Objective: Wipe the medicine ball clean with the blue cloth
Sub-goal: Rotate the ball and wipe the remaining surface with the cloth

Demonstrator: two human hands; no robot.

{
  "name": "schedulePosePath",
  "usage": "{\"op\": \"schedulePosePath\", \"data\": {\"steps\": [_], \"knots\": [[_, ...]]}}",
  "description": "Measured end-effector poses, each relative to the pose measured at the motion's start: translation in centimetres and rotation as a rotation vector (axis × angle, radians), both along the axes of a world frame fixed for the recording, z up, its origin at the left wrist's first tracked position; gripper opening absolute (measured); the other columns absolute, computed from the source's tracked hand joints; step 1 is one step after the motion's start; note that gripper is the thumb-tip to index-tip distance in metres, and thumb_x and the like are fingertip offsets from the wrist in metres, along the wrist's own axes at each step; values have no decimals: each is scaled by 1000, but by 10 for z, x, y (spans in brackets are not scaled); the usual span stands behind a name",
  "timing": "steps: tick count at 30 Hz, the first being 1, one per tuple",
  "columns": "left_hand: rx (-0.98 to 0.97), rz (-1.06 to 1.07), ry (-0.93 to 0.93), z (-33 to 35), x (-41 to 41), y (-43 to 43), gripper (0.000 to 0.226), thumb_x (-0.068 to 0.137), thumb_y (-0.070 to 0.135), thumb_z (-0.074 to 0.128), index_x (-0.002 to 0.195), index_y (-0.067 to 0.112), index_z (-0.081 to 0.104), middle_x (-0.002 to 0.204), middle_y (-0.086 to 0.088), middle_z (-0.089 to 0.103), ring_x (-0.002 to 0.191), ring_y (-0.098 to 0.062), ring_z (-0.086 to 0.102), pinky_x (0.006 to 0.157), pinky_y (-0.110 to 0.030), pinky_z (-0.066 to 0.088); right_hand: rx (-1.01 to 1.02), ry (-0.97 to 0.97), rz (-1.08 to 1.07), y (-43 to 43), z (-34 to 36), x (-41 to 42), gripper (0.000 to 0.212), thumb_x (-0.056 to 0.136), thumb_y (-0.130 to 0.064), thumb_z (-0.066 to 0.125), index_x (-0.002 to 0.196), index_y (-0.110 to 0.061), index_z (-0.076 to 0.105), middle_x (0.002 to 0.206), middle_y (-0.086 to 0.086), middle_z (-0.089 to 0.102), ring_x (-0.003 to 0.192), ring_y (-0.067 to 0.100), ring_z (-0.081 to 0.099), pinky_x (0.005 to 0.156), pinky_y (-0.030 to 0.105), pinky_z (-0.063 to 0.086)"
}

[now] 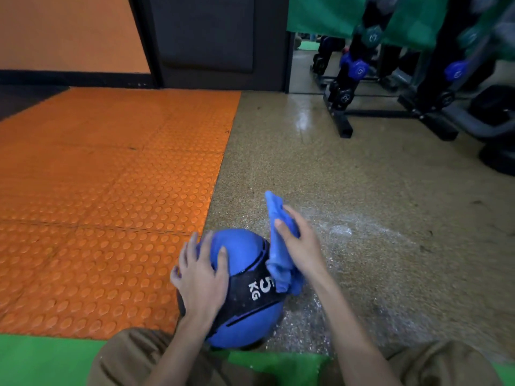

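Left hand (199, 277) lies spread on the medicine ball (242, 252); right hand (301, 246) grips the blue cloth (278, 263) against it.

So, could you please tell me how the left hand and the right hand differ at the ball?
The left hand lies with its fingers spread on the medicine ball and holds nothing; the right hand grips the blue cloth. The left hand touches the ball directly, while the right hand holds the bunched cloth against the ball's right side. Both hands are at the ball, one on each side.
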State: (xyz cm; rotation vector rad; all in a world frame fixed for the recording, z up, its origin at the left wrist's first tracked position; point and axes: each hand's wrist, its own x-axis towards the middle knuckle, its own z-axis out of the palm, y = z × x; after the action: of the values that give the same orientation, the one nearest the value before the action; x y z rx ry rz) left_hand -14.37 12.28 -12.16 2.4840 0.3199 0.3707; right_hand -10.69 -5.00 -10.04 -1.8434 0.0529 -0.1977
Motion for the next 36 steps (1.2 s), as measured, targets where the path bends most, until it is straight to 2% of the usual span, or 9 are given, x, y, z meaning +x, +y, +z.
{"op": "schedulePosePath", "data": {"steps": [4, 8, 10, 13, 17, 19, 25, 32, 36], "knots": [[9, 10, 195, 0, 4, -12, 65, 87, 64, 22, 141, 32, 39, 152, 6, 32, 140, -24, 26, 109, -47, 25, -325, -143, 122, 11, -47, -31, 47, 90, -45, 42, 135, -31, 41, 139, -16, 35, 130, -2, 26, 108, 15, 16], [131, -55, 129, 1, 2, -25, 86, 69, 69, 3, 137, 35, 45, 146, 11, 40, 135, -18, 32, 104, -42, 28, 120, 301, -68, -23, -71, -6, 31, 97, -22, 44, 127, -19, 51, 133, 3, 51, 116, 10, 46, 100, 24, 33], [161, -74, 114, 2, 4, -29, 84, 70, 67, 3, 136, 36, 45, 144, 13, 41, 135, -17, 32, 104, -42, 28, 160, 405, -212, -25, -74, -8, 32, 97, -22, 44, 123, -10, 57, 128, 8, 56, 112, 18, 52, 96, 28, 39], [161, -91, 164, 5, 11, -35, 77, 74, 64, 6, 136, 38, 44, 146, 14, 39, 135, -16, 31, 105, -43, 27, -17, 103, -373, 0, -55, -39, 30, 94, -26, 48, 113, -9, 65, 112, 6, 65, 99, 18, 56, 85, 27, 41], [159, -74, 217, 9, 22, -36, 50, 93, 53, 26, 137, 37, 42, 146, 12, 38, 136, -18, 31, 107, -44, 28, -323, -312, -340, 43, -42, -72, 36, 88, -34, 46, 111, -15, 67, 108, -8, 56, 96, 12, 44, 94, 9, 27], [142, -75, 232, 9, 23, -35, 46, 94, 51, 34, 138, 36, 40, 147, 11, 37, 136, -20, 30, 106, -46, 28, -314, -297, -369, 38, -44, -58, 35, 88, -33, 48, 111, -15, 66, 107, -2, 58, 96, 13, 44, 90, 10, 27], [99, -29, 213, 5, 22, -36, 49, 94, 54, 35, 139, 37, 39, 148, 9, 35, 137, -22, 27, 105, -47, 26, 83, 272, -412, -7, -54, -12, 33, 93, -22, 52, 121, -7, 59, 121, 12, 61, 113, 28, 55, 94, 32, 40], [66, 8, 251, 8, 24, -37, 49, 94, 52, 34, 140, 36, 38, 150, 7, 33, 138, -24, 26, 106, -48, 26, -446, -369, -388, 76, -46, -80, 31, 91, -32, 43, 112, -22, 64, 114, 1, 49, 93, 20, 44, 83, 28, 36], [21, -69, 219, 3, 21, -19, 48, 92, 55, 39, 138, 41, 40, 147, 9, 36, 130, -26, 31, 104, -44, 28, -330, -176, -453, 34, -54, -46, 38, 90, -35, 44, 115, -14, 64, 104, 11, 58, 93, 27, 50, 84, 33, 39]]}}
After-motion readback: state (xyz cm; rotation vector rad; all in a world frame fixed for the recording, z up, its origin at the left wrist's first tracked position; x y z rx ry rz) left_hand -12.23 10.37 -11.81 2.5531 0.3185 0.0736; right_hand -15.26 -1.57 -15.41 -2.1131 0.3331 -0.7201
